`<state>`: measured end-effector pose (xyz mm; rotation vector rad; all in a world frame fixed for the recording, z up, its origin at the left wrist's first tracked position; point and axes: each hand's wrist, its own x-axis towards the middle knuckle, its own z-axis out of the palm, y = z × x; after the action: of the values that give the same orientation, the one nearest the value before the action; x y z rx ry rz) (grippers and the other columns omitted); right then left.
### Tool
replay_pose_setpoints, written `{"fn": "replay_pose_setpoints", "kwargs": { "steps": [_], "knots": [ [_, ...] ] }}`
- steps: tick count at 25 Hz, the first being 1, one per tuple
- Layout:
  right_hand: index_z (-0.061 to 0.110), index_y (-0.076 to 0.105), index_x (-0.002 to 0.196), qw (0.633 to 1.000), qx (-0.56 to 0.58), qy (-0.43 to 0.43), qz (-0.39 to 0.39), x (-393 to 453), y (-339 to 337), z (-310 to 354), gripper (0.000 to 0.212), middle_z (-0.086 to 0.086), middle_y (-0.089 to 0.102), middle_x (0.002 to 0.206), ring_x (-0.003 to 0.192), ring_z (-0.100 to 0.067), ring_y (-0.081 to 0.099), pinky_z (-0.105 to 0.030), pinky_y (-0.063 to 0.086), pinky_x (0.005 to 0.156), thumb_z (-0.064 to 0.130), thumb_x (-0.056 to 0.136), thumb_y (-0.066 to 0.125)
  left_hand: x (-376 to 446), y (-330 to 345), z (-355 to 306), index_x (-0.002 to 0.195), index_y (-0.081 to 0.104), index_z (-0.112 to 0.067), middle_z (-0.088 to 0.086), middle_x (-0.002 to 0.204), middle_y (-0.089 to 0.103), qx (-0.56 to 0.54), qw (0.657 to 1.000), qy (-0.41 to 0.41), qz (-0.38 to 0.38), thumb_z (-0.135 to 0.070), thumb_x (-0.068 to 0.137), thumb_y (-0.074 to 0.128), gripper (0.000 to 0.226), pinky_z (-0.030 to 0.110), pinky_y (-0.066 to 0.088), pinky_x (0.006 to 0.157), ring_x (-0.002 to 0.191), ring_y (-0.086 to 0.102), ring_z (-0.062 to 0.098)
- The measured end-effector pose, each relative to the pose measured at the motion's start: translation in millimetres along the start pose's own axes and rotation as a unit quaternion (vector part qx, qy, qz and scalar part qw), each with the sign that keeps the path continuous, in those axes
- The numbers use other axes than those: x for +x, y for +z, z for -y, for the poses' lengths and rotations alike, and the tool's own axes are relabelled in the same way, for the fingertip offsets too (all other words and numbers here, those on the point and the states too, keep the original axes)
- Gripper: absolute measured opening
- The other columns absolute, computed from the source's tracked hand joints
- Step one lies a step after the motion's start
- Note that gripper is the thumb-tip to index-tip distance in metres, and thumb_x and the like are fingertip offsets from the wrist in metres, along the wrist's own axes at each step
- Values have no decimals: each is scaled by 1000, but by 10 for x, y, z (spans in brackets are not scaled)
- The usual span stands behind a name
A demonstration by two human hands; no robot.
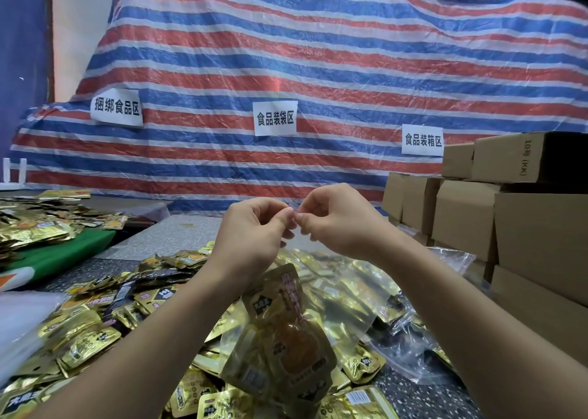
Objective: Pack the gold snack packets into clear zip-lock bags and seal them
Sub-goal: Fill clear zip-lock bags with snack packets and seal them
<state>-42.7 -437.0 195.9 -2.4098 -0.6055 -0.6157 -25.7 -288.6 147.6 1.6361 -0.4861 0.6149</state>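
A red, white and blue striped tarpaulin fills the far side of the room, draped over something bulky; three white paper signs with black characters are stuck across its lower part; to the right, brown cardboard boxes stand stacked from the far right down to the near edge; a speckled grey table runs beneath everything; on it, near and centre, lies a wide heap of gold snack packets, some already inside clear bags toward the right; a second heap of gold packets sits far left, partly on a green sheet; a stack of clear plastic lies at the near left edge.

Above the near heap the person holds up a clear zip-lock bag by its top edge; gold packets hang inside it, sunk to the bottom; the left hand and the right hand meet at the middle of the bag's mouth, almost touching; both have fingers curled, thumb and forefinger pinching the top strip between them; whether the strip is pressed closed I cannot tell.
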Motion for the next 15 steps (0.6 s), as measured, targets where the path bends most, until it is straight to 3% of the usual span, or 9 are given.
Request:
{"fn": "replay_pose_setpoints", "kwargs": {
  "steps": [6,9,15],
  "knots": [
    [21,67,82,1000,-17,21,-10,-9,27,28,16,2,69,80,75,-13,66,-28,55,63,26,96,63,-19,23,8,79,73,-21,-8,68,71,46,998,41,-24,-19,95,64,19,16,52,59,63,67,4],
    [21,68,81,998,-41,14,-37,-26,62,23,15,4,67,76,67,-10,63,-21,45,54,24,96,64,-29,35,1,80,74,-22,-11,69,71,62,996,56,-28,-19,94,64,18,15,52,59,64,67,2],
    [24,67,82,999,-46,13,-20,-41,52,28,16,7,67,77,67,-8,60,-20,41,54,29,97,63,-50,54,12,79,71,-21,-4,68,69,62,994,40,-75,-20,96,62,19,23,55,60,64,64,6]
  ]
}}
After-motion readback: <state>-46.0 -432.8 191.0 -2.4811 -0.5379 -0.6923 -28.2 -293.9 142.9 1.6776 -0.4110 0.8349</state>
